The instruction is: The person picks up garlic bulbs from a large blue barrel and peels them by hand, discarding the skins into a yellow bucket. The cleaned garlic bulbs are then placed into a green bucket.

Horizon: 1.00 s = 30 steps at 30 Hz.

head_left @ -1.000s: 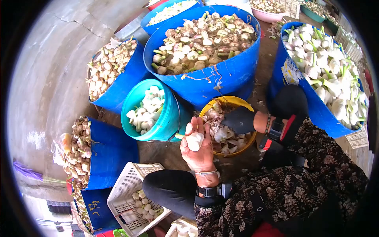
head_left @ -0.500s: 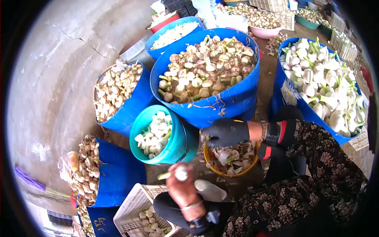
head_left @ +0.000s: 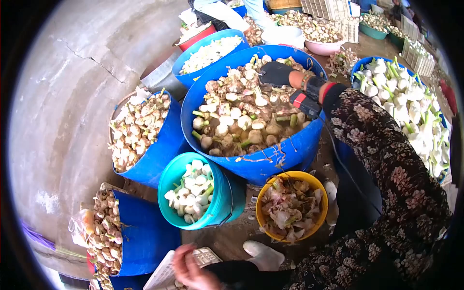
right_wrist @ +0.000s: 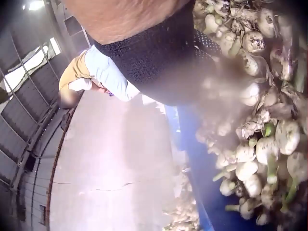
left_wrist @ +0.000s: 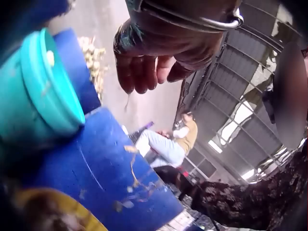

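since half a second ago the right hand, in a black mesh glove, has left the yellow basin of peelings and stretched forward over the big blue tub of unpeeled garlic bulbs, while the left hand has dropped toward the bottom edge of the head view, and the peeled bulb it held is no longer in sight. the gloved hand rests on the heap at the tub's far rim, the bulbs lying right under it and spreading back toward the person; their green stalks point every way, so no single axis shows. whether its fingers are curled on a bulb i cannot tell: the wrist view is blurred there. the bare left hand hangs with fingers loosely bent and holds nothing, just above the white crate. between the two hands stands the teal bucket of peeled garlic, beside the yellow basin. the right hand is clearly the nearer to the unpeeled bulbs.
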### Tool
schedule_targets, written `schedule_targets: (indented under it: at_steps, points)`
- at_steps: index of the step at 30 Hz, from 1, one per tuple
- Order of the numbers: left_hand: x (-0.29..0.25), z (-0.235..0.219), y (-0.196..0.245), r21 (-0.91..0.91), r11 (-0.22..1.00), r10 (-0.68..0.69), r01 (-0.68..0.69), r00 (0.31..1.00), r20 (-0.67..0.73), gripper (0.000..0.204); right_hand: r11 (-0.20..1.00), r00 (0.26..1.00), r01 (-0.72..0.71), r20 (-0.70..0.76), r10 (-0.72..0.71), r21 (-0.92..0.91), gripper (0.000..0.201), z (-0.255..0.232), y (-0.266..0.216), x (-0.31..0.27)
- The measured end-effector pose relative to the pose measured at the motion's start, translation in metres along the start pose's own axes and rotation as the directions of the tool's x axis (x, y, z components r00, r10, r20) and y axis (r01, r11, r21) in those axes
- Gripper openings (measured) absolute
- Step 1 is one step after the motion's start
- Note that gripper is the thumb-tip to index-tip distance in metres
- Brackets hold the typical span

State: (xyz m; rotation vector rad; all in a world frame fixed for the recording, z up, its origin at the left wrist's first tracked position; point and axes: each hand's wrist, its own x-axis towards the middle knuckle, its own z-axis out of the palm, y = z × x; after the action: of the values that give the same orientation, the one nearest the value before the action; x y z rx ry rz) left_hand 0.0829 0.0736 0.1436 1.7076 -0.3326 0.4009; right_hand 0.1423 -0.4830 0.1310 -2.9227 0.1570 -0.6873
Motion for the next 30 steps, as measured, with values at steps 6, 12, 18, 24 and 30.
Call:
schedule_targets:
  at_steps: [6, 12, 18, 24, 30]
  points:
    - [-0.046, 0.112, -0.044, -0.245, 0.878, -0.219, 0.411, 0.801, 0.558, 0.02, 0.937, 0.901, -0.329, 0.257, 0.35, -0.12, 0.054, 0.051, 0.022, 0.037]
    - [-0.047, 0.122, -0.072, -0.216, 0.801, -0.351, 0.559, 0.73, 0.586, 0.016, 0.925, 0.839, -0.378, 0.415, 0.352, -0.02, 0.072, 0.088, 0.039, 0.048]
    - [-0.053, 0.127, -0.08, -0.239, 0.795, -0.311, 0.558, 0.713, 0.628, 0.02, 0.962, 0.951, -0.215, 0.258, 0.168, 0.168, 0.066, 0.046, 0.003, 0.034]
    - [-0.058, 0.132, -0.056, -0.384, 0.751, -0.21, 0.537, 0.745, 0.633, 0.06, 0.861, 0.986, -0.133, 0.154, 0.064, 0.492, 0.061, -0.014, -0.12, -0.036]
    - [-0.079, 0.122, -0.039, -0.465, 0.525, -0.154, 0.713, 0.616, 0.772, 0.065, 0.596, 0.96, -0.207, 0.278, -0.029, 0.776, 0.045, -0.014, -0.238, -0.162]
